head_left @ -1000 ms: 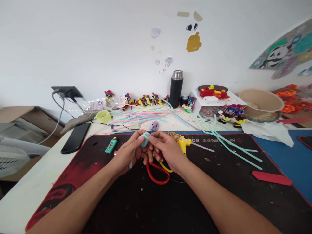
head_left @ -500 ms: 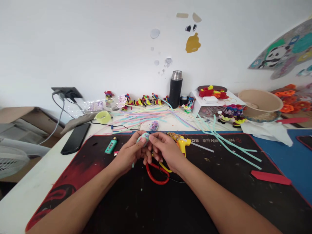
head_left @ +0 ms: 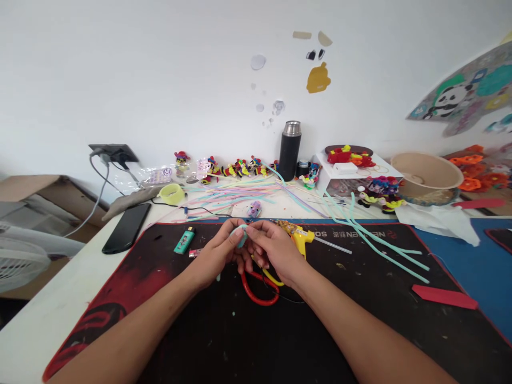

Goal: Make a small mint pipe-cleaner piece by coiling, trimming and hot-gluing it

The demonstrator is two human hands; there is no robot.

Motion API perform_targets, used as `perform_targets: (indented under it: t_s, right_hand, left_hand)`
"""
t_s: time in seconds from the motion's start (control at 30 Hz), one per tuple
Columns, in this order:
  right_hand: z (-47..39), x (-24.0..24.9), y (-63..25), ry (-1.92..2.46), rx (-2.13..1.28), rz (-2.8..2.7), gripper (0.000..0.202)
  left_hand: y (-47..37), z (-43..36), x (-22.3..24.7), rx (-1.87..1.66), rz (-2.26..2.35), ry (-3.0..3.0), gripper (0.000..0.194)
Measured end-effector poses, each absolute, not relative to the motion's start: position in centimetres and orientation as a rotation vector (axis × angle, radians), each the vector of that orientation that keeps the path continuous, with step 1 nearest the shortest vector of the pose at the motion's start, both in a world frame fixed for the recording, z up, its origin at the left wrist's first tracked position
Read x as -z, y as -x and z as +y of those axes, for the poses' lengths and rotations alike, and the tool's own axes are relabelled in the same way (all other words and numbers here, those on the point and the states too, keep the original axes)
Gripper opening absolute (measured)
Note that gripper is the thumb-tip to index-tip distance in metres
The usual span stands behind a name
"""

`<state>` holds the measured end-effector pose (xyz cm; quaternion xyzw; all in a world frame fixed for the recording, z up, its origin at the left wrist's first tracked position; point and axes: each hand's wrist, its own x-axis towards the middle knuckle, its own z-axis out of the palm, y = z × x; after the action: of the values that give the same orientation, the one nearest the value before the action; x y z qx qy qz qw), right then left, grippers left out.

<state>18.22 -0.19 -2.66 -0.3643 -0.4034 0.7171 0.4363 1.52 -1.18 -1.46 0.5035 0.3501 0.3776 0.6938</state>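
2 hands, left (head_left: 216, 250) and right (head_left: 277, 249), both curled nearly closed, thumbs and fingertips pinching 1 mint piece (head_left: 242, 238) between them over the mat (head_left: 224, 330). Fingers hide much of it. Just below: 1 red handle (head_left: 260, 302), 1 yellow handle (head_left: 273, 278). Left side: 2 lighters, teal one (head_left: 184, 241) and pink one (head_left: 194, 253). By the right wrist: 1 glue gun (head_left: 301, 241). Farther right: 3 mint stem ends (head_left: 414, 263), 1 red strip (head_left: 445, 297). Behind: 1 purple piece (head_left: 253, 208), 1 flask (head_left: 290, 153).
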Motion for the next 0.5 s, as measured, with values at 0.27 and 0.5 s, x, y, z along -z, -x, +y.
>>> perform_targets:
  t_s: [0.27, 0.5]
  right_hand:
    - [-0.39, 2.69, -18.21, 0.908, -1.79, -1.006, 0.045]
    - [-0.28, 2.87, -18.08, 0.896, -1.773, -1.007, 0.049]
  left_hand:
    - [-1.71, -1.08, 1.31, -0.87, 0.752, -1.069, 0.04]
    - [-1.93, -1.06, 1.5, -0.925, 0.753, -0.967, 0.042]
